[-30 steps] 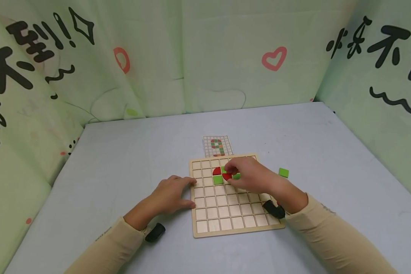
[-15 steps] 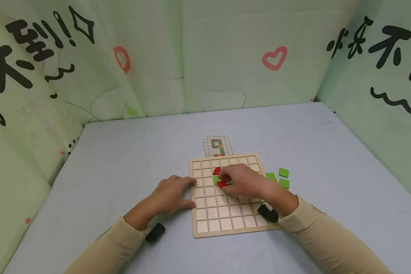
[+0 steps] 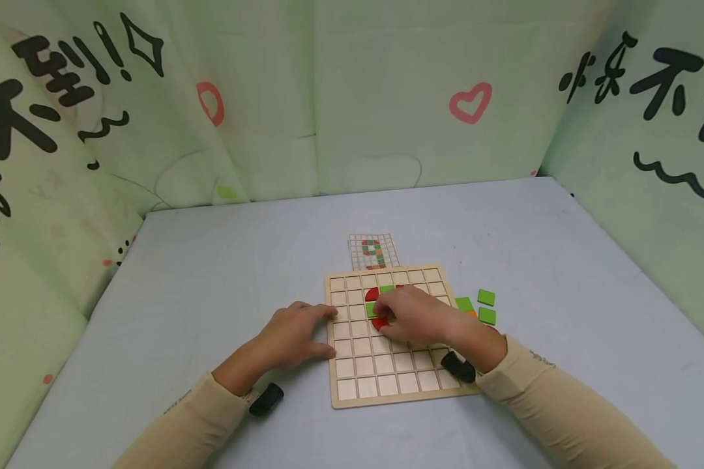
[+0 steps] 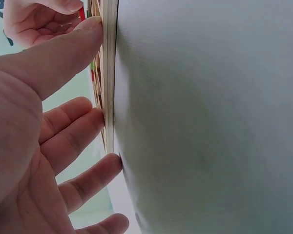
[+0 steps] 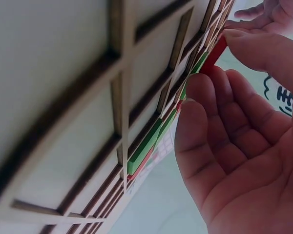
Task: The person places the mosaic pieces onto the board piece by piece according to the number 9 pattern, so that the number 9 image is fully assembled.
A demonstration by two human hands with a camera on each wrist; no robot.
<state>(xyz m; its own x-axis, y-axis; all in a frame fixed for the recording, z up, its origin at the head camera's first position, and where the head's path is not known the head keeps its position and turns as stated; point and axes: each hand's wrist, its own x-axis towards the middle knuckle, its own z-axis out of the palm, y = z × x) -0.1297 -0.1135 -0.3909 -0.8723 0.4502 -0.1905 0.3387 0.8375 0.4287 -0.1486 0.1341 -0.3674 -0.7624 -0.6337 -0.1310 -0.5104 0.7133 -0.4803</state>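
A wooden grid board (image 3: 352, 371) lies on the table. My left hand (image 3: 290, 333) rests at its left edge, thumb and fingers extended and touching the rim. My right hand (image 3: 418, 317) is over the board and pinches a red tile (image 5: 215, 55) with one rounded side between thumb and fingers. In the head view that red tile is at the cell below a green tile (image 3: 371, 310). Another red tile (image 3: 372, 294) and a green tile (image 3: 386, 288) sit in the row above. Part of a further red tile shows behind my right hand, which hides the cells beneath it.
A printed pattern card (image 3: 356, 253) lies behind the board, its near edge against or under it. To the right are loose green tiles (image 3: 487, 298) and an orange tile (image 3: 472, 313), partly covered by my right forearm. Fabric walls enclose the table (image 3: 240, 260).
My right hand has moved left and toward me across the board with the red tile, to the cell below the left green tile. My left hand stays at the board's edge.
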